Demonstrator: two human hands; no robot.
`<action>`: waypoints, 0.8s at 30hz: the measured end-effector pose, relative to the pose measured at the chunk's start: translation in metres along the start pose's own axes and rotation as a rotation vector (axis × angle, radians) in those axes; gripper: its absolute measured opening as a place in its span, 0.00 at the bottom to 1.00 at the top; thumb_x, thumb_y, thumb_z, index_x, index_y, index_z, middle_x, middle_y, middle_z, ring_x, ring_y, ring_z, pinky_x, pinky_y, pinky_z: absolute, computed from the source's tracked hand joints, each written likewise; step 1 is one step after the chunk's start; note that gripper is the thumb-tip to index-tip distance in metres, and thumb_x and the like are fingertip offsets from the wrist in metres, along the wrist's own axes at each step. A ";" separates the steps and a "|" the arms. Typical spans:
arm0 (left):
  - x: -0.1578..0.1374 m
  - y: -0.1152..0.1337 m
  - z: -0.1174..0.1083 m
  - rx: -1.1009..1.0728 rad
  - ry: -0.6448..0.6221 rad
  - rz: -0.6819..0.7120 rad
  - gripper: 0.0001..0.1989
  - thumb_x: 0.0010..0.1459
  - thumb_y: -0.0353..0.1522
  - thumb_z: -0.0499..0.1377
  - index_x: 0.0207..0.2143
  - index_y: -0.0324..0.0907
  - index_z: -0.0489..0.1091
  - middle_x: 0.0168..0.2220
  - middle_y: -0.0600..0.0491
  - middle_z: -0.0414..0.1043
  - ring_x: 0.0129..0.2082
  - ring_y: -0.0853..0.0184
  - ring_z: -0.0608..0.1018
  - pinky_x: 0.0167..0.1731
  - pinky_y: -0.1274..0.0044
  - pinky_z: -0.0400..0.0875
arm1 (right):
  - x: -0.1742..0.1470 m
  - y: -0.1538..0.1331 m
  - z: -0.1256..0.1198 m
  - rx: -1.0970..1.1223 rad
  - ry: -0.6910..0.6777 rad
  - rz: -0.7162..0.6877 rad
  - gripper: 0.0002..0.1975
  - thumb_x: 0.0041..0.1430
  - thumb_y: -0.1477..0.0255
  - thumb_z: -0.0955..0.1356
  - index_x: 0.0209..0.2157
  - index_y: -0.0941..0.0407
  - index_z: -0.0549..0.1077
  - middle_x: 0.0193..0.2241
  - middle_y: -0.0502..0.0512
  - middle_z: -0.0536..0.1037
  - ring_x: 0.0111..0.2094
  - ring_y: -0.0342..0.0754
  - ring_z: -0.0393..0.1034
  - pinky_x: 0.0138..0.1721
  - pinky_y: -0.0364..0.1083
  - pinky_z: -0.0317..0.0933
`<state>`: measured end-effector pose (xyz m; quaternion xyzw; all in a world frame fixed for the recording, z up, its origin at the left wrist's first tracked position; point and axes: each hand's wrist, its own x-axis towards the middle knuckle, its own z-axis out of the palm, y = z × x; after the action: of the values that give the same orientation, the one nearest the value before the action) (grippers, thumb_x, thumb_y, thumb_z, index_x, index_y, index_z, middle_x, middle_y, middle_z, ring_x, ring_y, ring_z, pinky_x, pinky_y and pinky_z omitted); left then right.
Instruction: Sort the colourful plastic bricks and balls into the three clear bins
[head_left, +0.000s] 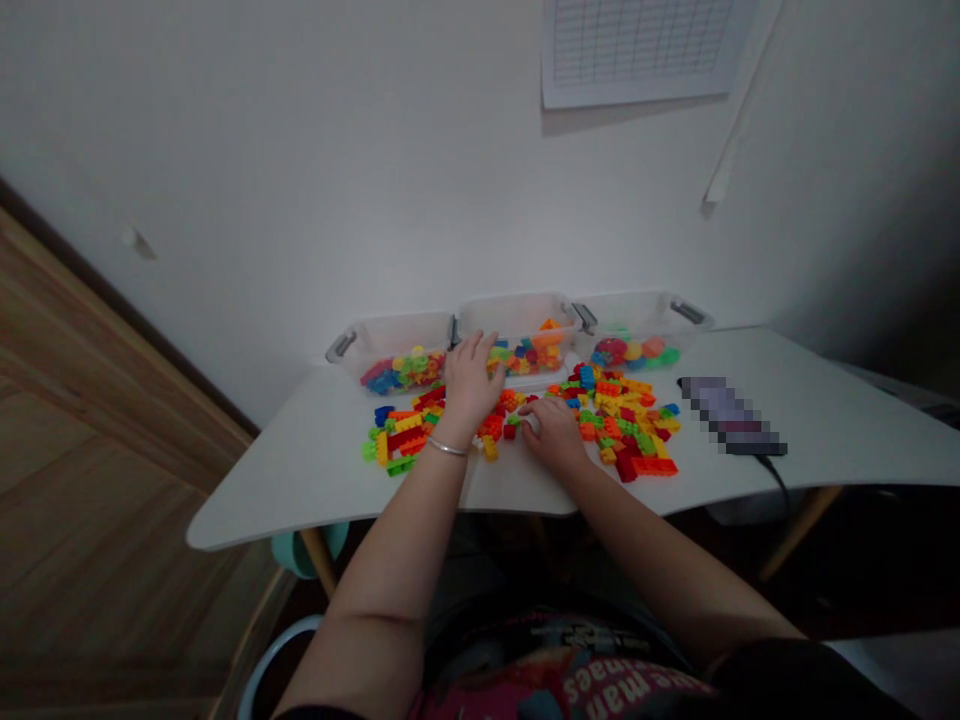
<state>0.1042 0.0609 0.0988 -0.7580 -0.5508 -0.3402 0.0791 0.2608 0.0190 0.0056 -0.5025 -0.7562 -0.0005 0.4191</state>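
Loose toy building bricks (630,415) in red, orange, yellow, green and blue lie spread across the white table. My left hand (472,380) is over the brick pile, in front of the middle clear bin (517,315). Its fingers are stretched out and apart, with no brick visible in them. Lower and to the right, my right hand (555,435) rests at table height with thumb and fingers curled together. A red brick (510,432) and a green piece lie by its fingertips; whatever is between them cannot be made out.
A left clear bin (401,330) and a right clear bin (637,310) flank the middle one along the wall; all hold colourful pieces. A phone (731,415) with a cable lies at the right. A gridded sheet (637,50) hangs on the wall.
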 end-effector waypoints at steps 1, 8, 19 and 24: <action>-0.007 0.002 -0.003 0.002 -0.008 -0.002 0.24 0.61 0.34 0.56 0.60 0.43 0.66 0.63 0.46 0.64 0.61 0.57 0.66 0.62 0.62 0.57 | 0.000 0.000 0.000 -0.005 -0.002 0.009 0.09 0.55 0.77 0.66 0.37 0.55 0.75 0.36 0.57 0.79 0.43 0.56 0.69 0.50 0.54 0.62; -0.059 0.014 -0.007 0.158 -0.269 0.003 0.14 0.60 0.35 0.59 0.47 0.48 0.76 0.53 0.50 0.76 0.56 0.53 0.71 0.61 0.54 0.57 | -0.001 0.000 0.001 -0.052 -0.080 0.037 0.13 0.55 0.78 0.66 0.42 0.56 0.76 0.41 0.59 0.79 0.46 0.56 0.68 0.52 0.54 0.61; -0.083 0.010 0.009 0.139 -0.294 0.017 0.11 0.59 0.35 0.60 0.43 0.48 0.78 0.49 0.52 0.78 0.54 0.55 0.71 0.60 0.57 0.59 | -0.001 0.002 0.006 -0.044 -0.150 -0.113 0.22 0.53 0.82 0.65 0.48 0.54 0.76 0.49 0.55 0.79 0.49 0.53 0.67 0.56 0.55 0.59; -0.085 0.006 0.012 0.116 -0.305 0.037 0.12 0.61 0.34 0.58 0.44 0.45 0.77 0.49 0.49 0.78 0.53 0.57 0.72 0.59 0.60 0.61 | -0.001 -0.002 0.003 -0.131 -0.136 -0.017 0.13 0.54 0.79 0.66 0.40 0.55 0.77 0.40 0.58 0.80 0.45 0.55 0.68 0.51 0.53 0.61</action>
<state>0.1013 -0.0021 0.0395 -0.8049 -0.5613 -0.1874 0.0446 0.2577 0.0184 0.0037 -0.5213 -0.7853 -0.0193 0.3333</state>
